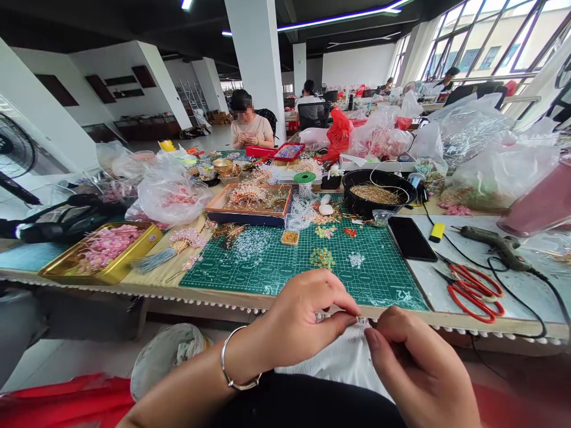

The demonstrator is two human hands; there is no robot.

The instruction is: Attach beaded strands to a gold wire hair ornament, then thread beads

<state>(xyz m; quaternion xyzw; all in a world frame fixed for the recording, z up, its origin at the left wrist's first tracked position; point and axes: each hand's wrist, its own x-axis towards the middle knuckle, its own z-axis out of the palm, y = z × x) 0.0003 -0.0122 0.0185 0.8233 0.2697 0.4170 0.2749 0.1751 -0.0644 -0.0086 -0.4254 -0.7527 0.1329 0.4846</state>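
Note:
Both my hands are in front of the table's near edge, over white gathered cloth [339,362] on my lap. A silver bangle [226,356] circles my left wrist. My left hand [298,315] is closed in a pinch, thumb against index finger. Close beside it, my right hand [423,362] also pinches, its thumb tip near the left fingertips. Something small and pale shows between the two pinches, too small to name. Just beyond lies a green cutting mat [263,270] with piles of clear beads [250,246], amber-green beads [322,258] and small clear pieces [356,259].
Red-handled pliers [475,291], a phone [411,238] and a glue gun [495,244] lie right. A gold tray [102,255] of pink flowers stands left, a box [250,205] and black basin [379,193] behind. Across the table sits a person [252,125]. A bucket [165,356] stands below.

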